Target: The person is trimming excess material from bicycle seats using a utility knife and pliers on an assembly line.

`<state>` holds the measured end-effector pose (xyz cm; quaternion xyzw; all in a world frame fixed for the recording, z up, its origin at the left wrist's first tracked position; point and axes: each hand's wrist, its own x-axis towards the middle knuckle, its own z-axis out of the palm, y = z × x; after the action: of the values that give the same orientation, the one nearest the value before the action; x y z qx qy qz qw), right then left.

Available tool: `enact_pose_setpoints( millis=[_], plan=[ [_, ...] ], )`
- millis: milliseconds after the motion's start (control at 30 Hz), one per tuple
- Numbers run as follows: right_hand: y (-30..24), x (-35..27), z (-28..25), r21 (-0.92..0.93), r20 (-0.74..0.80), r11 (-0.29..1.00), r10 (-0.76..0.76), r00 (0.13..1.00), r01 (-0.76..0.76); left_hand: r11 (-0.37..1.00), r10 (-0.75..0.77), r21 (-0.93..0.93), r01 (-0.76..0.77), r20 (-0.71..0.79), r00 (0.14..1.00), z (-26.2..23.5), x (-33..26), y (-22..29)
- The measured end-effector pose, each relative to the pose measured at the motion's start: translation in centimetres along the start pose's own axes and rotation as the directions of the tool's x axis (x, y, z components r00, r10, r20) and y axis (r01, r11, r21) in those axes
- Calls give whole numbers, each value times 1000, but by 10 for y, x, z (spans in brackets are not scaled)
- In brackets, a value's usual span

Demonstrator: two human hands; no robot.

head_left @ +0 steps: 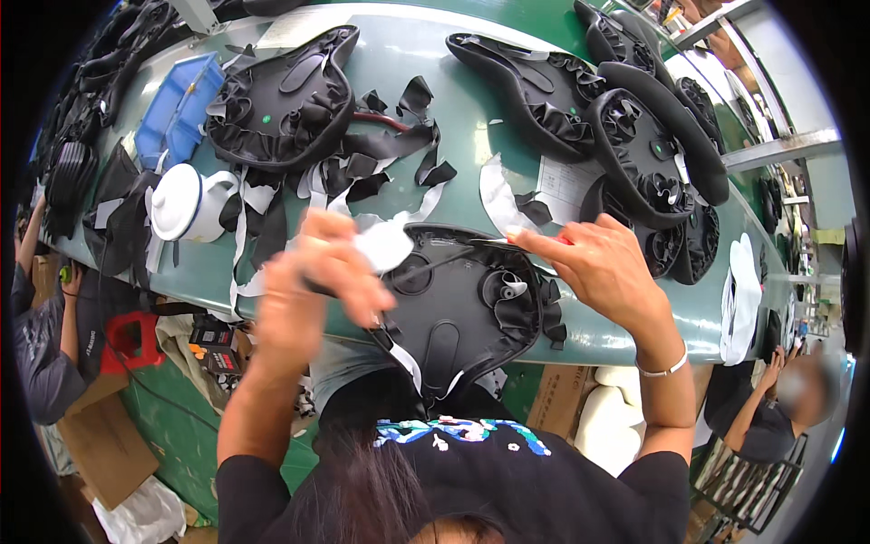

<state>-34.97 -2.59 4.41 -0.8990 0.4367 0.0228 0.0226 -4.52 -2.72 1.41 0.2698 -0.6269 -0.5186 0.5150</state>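
A black bicycle saddle (449,313) lies underside up at the table's near edge, close against my body, with gathered cover material around its rim. My left hand (313,281) is smeared by motion over the saddle's left side. Its fingers curl around a dark strip (428,269) that stretches across the saddle toward the right. Beside these fingers is a white scrap (384,245). At the saddle's upper right, my right hand (603,267) is closed on a thin tool with red on its handle (560,240). The tool's narrow metal end points left over the saddle; its exact kind is hidden.
More upturned saddles lie on the green table (399,72), one at far left (281,95) and several stacked at right (639,154). Black and white scraps (362,168), a white enamel mug (186,204) and a blue bin (177,109) stand left. Other people work on both sides.
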Motion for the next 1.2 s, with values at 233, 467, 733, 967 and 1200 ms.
enact_pose_setpoints(
  millis=[233, 467, 733, 967, 1200],
  plan=[
    [-68, -58, 0, -54, 91, 919, 395, 914, -391, 682, -130, -690, 244, 215, 968, -86, 66, 24],
    [-22, -14, -14, 80, 72, 974, 206, 976, -212, 782, -196, 578, -235, 586, 786, 8, 77, -44],
    [-72, -49, 3, 24, 68, 957, 287, 955, -290, 864, -342, -451, 223, -202, 918, 4, 102, -38],
    [-161, -87, 35, 789, 521, -103, 636, 570, -606, 921, 388, 335, -196, -819, 422, 2, 112, 37],
    [-107, -64, 70, 987, 45, 47, 840, 541, -155, 659, -419, 752, 35, 328, 847, 7, 53, -70]
  ],
)
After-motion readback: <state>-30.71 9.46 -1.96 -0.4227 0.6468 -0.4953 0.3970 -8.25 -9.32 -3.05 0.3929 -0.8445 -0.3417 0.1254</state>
